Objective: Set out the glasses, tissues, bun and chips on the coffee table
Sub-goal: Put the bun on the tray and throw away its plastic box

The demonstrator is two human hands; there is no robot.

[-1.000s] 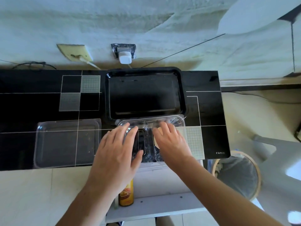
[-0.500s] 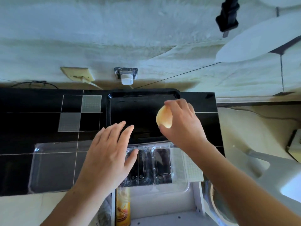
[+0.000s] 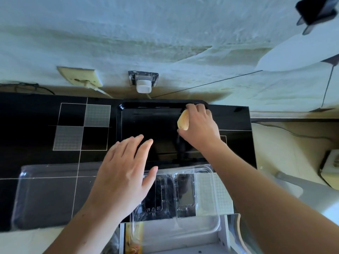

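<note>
At the near edge of the black coffee table [image 3: 36,125], a clear plastic clamshell container [image 3: 185,197] lay open with its near part overhanging the edge, and beside it to the left lay its clear lid [image 3: 47,195]; below the edge the top of a chips can [image 3: 133,239] showed. The left hand [image 3: 122,178] hovered flat with fingers spread over the container's left part. Farther back, the right hand [image 3: 200,129] pinched the pale bun [image 3: 183,120] over the far right corner of the black tray [image 3: 146,129], which sat against the table's far edge.
</note>
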